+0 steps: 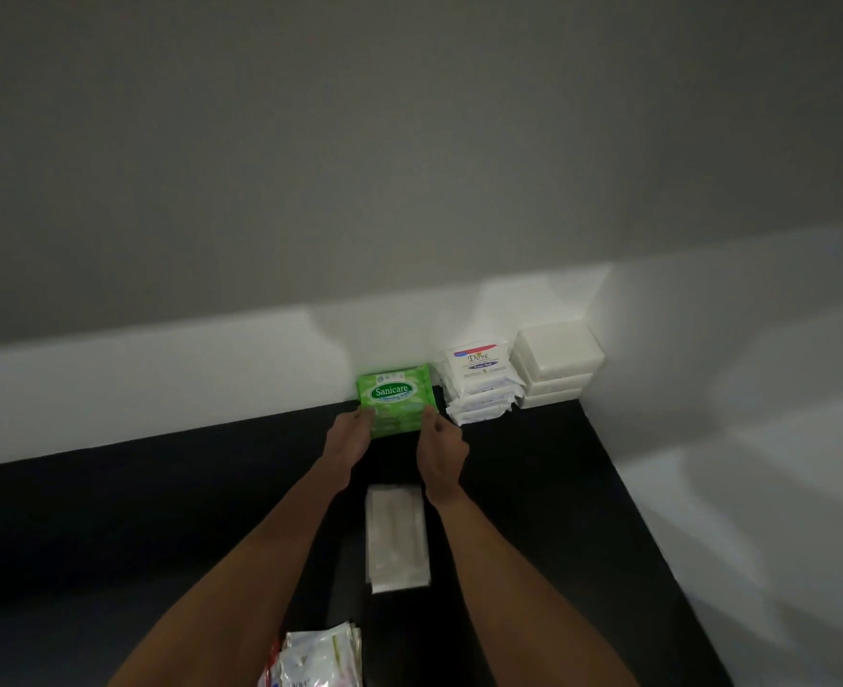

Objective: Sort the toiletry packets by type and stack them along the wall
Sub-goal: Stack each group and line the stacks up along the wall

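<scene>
Head-cam view, looking down at a dark surface that meets a white wall. Low centre of frame, a green Sanicare stack sits against the wall. The left hand is at the stack's 8 o'clock and the right hand at its 4 o'clock. Fingers of both are clamped on the stack's near corners, one hand per side.

At the stack's 3 o'clock, just beside it, is a Dove stack. Further toward 3 o'clock, in the corner, are plain white blocks, approx three high. At 6 o'clock, between the forearms, lie flat white packets. Loose packets sit at the bottom edge.

Risks, as I judge them: the packets look soft & slick, so an uneven squeeze or a quick release could slide the top one off or skew the stack. The right hand is near the Dove stack, so a wide pull-back could knock it.

Writing: "Sanicare" in white on a green oval; the smaller line under it is unreadable. "Dove" sits above a purple band whose text is too small to read. "Dove" also shows in part on one loose packet.
</scene>
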Demonstrator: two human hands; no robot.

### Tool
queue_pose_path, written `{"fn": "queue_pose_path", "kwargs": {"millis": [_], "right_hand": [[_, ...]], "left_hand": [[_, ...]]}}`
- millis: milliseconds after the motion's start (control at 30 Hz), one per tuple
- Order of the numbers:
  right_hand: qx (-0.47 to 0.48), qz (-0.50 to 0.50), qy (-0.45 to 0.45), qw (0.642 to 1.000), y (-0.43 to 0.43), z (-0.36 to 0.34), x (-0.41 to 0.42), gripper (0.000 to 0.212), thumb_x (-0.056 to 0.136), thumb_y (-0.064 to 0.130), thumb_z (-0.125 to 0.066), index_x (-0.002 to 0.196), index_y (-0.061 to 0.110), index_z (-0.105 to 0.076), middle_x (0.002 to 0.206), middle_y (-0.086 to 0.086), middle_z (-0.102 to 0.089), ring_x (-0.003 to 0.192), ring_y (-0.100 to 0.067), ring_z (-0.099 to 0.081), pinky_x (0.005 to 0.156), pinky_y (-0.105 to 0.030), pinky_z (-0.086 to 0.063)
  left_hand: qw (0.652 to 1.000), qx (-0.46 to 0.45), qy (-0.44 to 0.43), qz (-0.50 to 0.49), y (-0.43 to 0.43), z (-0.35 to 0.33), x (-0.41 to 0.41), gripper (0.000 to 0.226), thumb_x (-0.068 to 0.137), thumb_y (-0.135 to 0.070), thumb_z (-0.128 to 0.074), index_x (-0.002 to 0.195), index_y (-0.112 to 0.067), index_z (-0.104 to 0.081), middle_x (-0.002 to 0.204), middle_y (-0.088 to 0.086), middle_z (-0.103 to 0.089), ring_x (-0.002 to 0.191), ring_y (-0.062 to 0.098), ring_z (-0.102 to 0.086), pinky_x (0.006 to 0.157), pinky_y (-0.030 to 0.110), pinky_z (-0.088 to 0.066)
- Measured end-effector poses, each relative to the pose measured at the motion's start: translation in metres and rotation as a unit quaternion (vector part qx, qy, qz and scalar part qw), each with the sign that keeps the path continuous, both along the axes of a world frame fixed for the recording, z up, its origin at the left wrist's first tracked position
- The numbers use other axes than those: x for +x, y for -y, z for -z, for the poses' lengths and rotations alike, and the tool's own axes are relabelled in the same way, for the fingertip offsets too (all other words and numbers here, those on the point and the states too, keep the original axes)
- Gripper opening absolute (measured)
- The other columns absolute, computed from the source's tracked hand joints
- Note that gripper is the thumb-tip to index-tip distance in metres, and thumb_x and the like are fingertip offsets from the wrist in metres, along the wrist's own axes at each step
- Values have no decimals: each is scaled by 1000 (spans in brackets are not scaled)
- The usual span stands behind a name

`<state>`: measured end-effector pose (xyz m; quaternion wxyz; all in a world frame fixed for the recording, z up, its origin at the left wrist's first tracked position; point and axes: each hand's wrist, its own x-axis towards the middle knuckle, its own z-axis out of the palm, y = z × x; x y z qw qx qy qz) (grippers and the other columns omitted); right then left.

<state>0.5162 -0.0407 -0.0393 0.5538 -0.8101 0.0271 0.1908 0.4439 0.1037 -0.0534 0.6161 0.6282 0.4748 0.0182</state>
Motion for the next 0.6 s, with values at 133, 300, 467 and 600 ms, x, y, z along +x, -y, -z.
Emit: {"fn": "queue_pose_path", "kwargs": {"millis": [133, 300, 467, 600], "right_hand": [[10, 16, -2, 1000, -6, 0, 2, 48, 111, 46, -47, 108, 11, -80, 109, -15, -76, 106, -34, -70, 94, -38, -54], [32, -6, 9, 999, -1, -2, 1, 44, 112, 46, -46, 123, 18, -77, 120, -11, -75, 114, -30, -67, 94, -31, -48], [62, -25, 56, 996, 12, 12, -7, 34, 111, 44, -48, 125, 26, -75, 119, 1, -76, 112, -19, -69, 90, -29, -48], [57, -33, 65, 996, 12, 16, -7, 34, 112, 42, -47, 120, 26, -75, 112, 1, -77, 106, -18, -69, 87, -30, -48]], "left_hand": [[1000, -4, 6, -15, 1, -9, 5, 59, 72, -61, -55, 106, -20, -79, 106, 10, -79, 97, 32, -75, 93, 50, -60], [997, -53, 43, -39, 1, 4, 6, 53, 72, -59, -62, 108, -25, -82, 107, 5, -82, 102, 29, -77, 101, 54, -59], [995, -28, 54, -73, -15, 71, 10, 84, 75, -81, -61, 138, -25, -65, 133, 5, -73, 117, 27, -72, 106, 51, -55], [997, 21, 46, -52, 14, 27, 3, 64, 81, -70, -50, 122, -26, -74, 115, 4, -78, 107, 27, -74, 100, 49, -58]]}}
